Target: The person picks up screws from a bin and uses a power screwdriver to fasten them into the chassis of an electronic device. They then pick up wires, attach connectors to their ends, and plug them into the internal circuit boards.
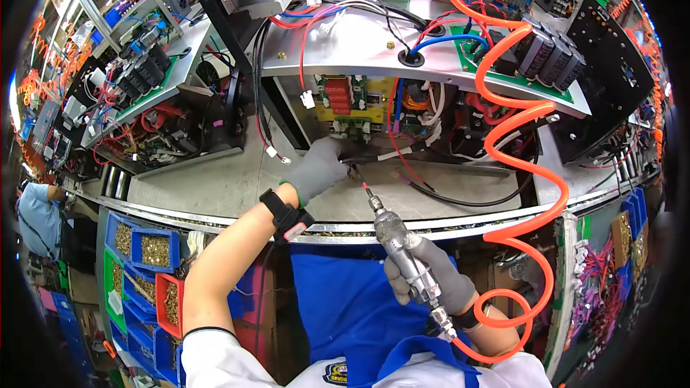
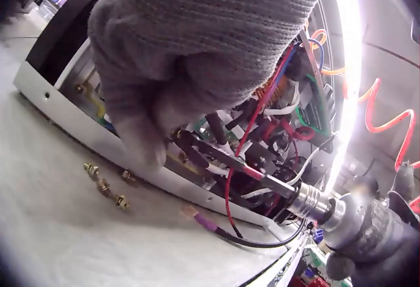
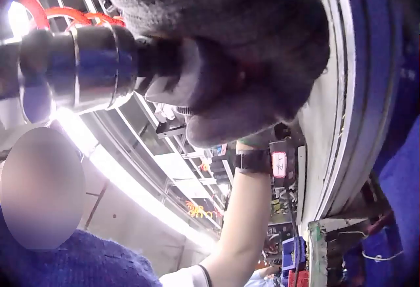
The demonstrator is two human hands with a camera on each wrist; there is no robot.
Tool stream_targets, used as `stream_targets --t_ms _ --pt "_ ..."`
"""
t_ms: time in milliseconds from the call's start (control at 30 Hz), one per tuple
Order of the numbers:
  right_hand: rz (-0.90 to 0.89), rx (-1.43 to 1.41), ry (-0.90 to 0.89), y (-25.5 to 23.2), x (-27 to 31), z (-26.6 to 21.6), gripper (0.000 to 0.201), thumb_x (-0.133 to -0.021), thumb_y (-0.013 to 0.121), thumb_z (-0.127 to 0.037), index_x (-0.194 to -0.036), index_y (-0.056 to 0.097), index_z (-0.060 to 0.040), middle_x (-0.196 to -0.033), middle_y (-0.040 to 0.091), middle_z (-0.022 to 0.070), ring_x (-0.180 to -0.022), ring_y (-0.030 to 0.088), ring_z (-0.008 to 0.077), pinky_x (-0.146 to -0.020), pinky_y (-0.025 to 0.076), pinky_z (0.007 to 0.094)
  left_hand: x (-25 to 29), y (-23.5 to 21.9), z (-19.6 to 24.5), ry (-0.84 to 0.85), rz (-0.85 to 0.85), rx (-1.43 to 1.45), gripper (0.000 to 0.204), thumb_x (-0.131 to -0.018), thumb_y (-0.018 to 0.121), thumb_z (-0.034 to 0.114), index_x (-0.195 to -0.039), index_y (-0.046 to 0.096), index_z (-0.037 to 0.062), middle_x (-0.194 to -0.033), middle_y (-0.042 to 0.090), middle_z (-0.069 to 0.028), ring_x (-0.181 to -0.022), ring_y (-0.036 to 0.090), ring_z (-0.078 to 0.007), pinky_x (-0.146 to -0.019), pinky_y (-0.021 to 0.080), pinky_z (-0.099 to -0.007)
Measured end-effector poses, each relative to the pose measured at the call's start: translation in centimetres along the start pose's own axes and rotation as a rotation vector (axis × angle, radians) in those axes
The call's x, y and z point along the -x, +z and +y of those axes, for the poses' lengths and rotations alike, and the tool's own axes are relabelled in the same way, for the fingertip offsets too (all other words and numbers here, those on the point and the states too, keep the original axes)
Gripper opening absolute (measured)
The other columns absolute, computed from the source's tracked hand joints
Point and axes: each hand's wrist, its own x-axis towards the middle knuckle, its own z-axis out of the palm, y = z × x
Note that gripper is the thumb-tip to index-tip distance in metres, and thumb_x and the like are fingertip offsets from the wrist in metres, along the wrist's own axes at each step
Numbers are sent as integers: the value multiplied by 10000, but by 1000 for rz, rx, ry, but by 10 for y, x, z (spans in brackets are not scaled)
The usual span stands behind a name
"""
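My grey-gloved left hand [image 1: 316,169] reaches to the lower front of the open metal chassis [image 1: 431,65]. Its bent fingers [image 2: 141,146] pinch at the end of a black cable [image 1: 374,156]; the fingertips' grip is partly hidden by the glove. My gloved right hand [image 1: 438,273] grips a silver air screwdriver [image 1: 402,248], which slants up to the left. The driver's long bit [image 2: 272,183] ends right by my left fingertips. An orange coiled air hose [image 1: 528,172] joins the driver's rear end.
Several brass-coloured bolts [image 2: 105,187] lie on the bench top [image 2: 65,228] before the chassis. A loose black lead with a purple sleeve [image 2: 207,223] lies close by. Blue bins [image 1: 154,250] of hardware stand at the left. Another wired chassis [image 1: 154,108] sits left of this one.
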Motion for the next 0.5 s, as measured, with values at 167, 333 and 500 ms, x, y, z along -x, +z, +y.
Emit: stream_targets --t_ms 167,333,500 --pt "41 15 -10 17 -20 11 499 -939 472 -545 -1018 518 -55 -768 564 68 -611 580 161 -554 527 319 6 12 -1 -64 63 85 396 -747 555 13 -1128 663 -2 -939 688 -211 -873 674 -281 -798 510 -373" --pt "153 142 -143 27 -54 30 385 -934 579 -378 -1121 446 -69 -803 567 91 -590 610 163 -517 561 322 -3 31 -36 -68 226 238 474 -749 673 44 -1211 584 -13 -1126 660 -186 -965 651 -253 -876 502 -339" --pt "206 180 -193 20 -80 47 327 -947 527 -279 -1196 430 -90 -778 570 83 -544 611 174 -467 552 320 1 13 -22 -50 35 507 647 -723 769 78 -1292 488 -48 -1254 601 -185 -1124 604 -259 -957 480 -332"
